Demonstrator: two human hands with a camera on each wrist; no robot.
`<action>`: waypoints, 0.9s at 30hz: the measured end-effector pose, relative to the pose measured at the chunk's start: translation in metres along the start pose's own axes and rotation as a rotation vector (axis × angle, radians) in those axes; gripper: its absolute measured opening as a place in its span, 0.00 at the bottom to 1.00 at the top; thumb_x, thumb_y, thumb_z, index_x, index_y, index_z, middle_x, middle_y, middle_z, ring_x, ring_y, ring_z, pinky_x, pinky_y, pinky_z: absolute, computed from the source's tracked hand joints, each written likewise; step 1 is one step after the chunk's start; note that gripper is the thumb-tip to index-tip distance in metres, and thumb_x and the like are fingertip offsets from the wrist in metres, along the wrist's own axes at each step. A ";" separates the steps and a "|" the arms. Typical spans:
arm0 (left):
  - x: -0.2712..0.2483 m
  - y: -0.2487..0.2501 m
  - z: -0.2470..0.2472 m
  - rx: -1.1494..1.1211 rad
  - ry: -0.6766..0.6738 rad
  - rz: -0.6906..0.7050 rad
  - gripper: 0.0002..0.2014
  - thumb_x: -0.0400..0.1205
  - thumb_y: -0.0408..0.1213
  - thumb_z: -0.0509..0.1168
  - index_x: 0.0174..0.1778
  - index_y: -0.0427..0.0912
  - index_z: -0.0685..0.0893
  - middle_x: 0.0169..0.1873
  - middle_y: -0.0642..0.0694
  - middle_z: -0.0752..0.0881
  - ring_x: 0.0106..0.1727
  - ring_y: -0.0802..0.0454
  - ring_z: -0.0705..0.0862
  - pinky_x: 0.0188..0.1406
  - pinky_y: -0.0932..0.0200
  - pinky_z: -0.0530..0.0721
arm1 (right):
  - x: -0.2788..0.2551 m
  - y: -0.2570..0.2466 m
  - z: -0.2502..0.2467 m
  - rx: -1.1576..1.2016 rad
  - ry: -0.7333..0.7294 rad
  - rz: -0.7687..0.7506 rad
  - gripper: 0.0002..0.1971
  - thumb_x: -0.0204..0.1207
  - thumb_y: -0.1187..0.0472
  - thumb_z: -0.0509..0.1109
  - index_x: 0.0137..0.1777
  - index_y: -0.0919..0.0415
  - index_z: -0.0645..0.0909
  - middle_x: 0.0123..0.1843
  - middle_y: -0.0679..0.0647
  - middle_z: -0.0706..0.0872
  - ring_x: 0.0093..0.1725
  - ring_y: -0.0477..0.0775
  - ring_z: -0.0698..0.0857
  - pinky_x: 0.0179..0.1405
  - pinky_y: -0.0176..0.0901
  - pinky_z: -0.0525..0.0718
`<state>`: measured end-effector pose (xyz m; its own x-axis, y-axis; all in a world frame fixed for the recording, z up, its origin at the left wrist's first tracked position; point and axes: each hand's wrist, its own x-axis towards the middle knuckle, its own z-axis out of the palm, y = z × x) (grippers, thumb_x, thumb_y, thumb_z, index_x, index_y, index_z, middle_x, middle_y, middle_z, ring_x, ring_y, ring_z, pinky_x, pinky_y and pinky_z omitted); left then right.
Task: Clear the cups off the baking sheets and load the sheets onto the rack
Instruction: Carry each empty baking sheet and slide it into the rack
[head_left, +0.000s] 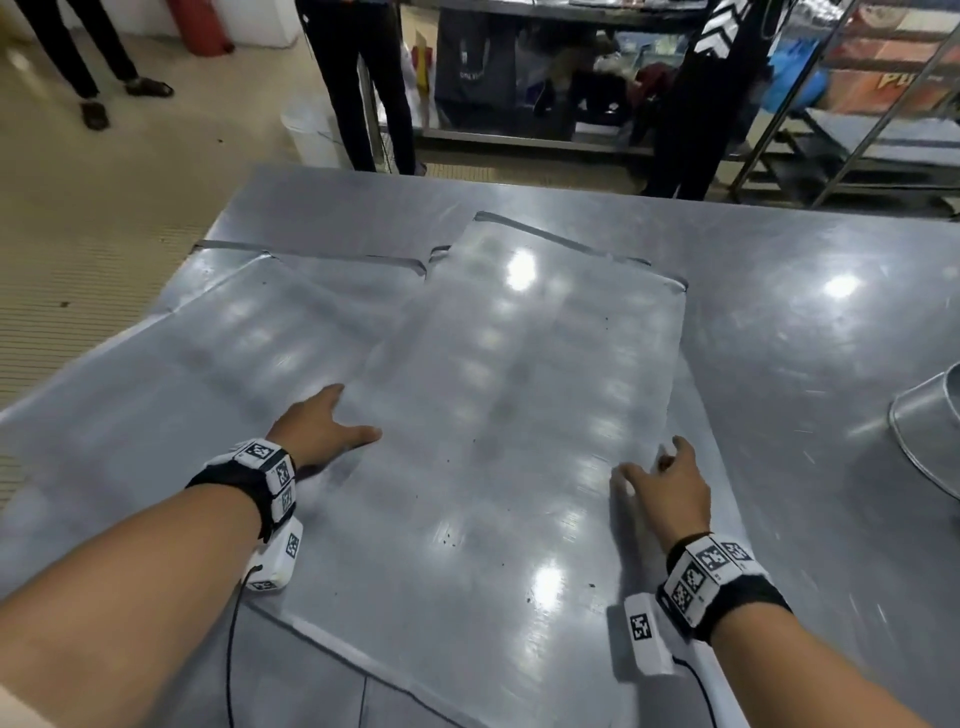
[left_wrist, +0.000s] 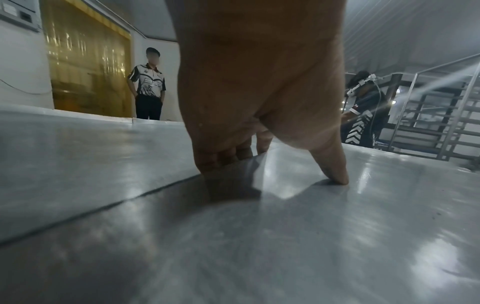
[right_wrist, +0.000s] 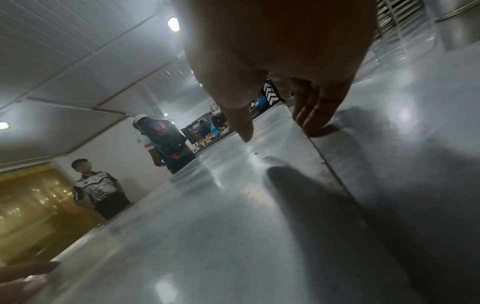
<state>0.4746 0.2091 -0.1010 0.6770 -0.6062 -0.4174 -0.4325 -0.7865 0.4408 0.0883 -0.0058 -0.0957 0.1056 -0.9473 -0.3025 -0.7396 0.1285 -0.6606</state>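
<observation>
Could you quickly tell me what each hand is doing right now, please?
Left hand: holding the top baking sheet by its left edge, fingers under, thumb on top.
Right hand: open, fingers at the sheet's right edge, not gripping.

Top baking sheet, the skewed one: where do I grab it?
I'd take the top baking sheet by its two long edges, one hand from each side. It lies flat and thin, so slip fingers under, thumb on top, as the left hand does.
</observation>
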 end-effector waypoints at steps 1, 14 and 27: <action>-0.007 0.000 0.001 0.018 -0.003 -0.006 0.53 0.69 0.68 0.75 0.87 0.51 0.61 0.82 0.43 0.72 0.78 0.41 0.75 0.72 0.49 0.77 | 0.002 0.001 -0.002 -0.011 -0.009 -0.001 0.41 0.76 0.52 0.76 0.86 0.54 0.59 0.80 0.61 0.75 0.77 0.65 0.76 0.73 0.58 0.77; -0.067 0.025 0.031 0.145 -0.139 -0.014 0.26 0.74 0.65 0.73 0.50 0.45 0.78 0.47 0.46 0.86 0.48 0.47 0.85 0.50 0.53 0.83 | 0.022 0.029 -0.052 -0.153 -0.028 0.014 0.39 0.72 0.55 0.78 0.82 0.62 0.66 0.75 0.68 0.77 0.73 0.71 0.78 0.66 0.57 0.78; -0.066 0.041 0.049 -0.029 0.003 0.006 0.28 0.76 0.57 0.76 0.61 0.43 0.75 0.56 0.46 0.81 0.56 0.45 0.81 0.53 0.53 0.78 | 0.049 0.038 -0.059 -0.004 -0.088 0.055 0.38 0.73 0.60 0.79 0.82 0.61 0.68 0.77 0.64 0.78 0.72 0.66 0.80 0.69 0.50 0.76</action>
<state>0.3826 0.2111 -0.0944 0.6764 -0.6106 -0.4120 -0.4196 -0.7791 0.4659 0.0262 -0.0648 -0.0950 0.1227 -0.9092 -0.3979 -0.7484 0.1786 -0.6388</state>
